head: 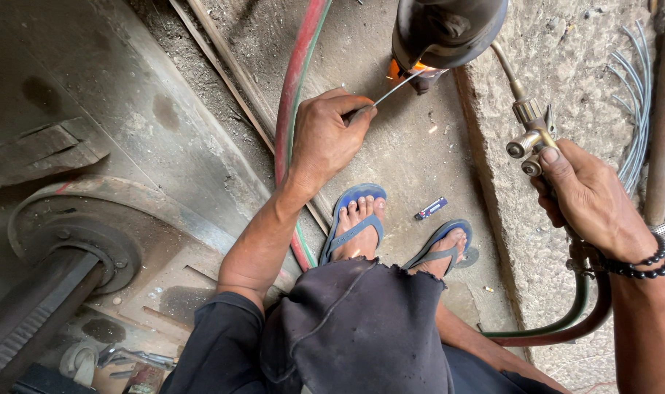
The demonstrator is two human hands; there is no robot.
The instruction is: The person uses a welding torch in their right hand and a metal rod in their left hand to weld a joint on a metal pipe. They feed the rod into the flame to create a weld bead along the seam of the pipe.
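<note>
At the far centre of the scene, over a gritty concrete floor (413,168):

Workpiece: dark rounded metal part (449,29), an orange glow (409,71) at its near lower edge.
Left hand: left hand (325,135), fingers closed in a pinch on a thin filler rod (394,91); the rod's far tip reaches into the glow.
Right hand: right hand (588,197) wrapped shut around the handle of a brass gas torch (529,124), thumb lying by the valve knobs; the torch's bent neck runs far-left behind the workpiece, its tip hidden.
Hoses: red and green hoses (292,95) run from the far edge to near, passing under the left forearm; a second loop (566,325) lies near right by a raised concrete slab (558,66).
Feet: bare toes in blue sandals (358,219), just near of the glow.
Loose item: small lighter-like object (431,209) on the floor between the sandals and the glow.
Left side: rusty wheel hub and axle (70,248).
Risk, sparks: hot drips would likely fall onto the uncovered toes or the nearby hose.
Risk, heat: the short rod could carry heat to the bare pinching fingers.
Risk, fuel: the lighter-like item sits close enough to catch a spark, in my judgement.
</note>
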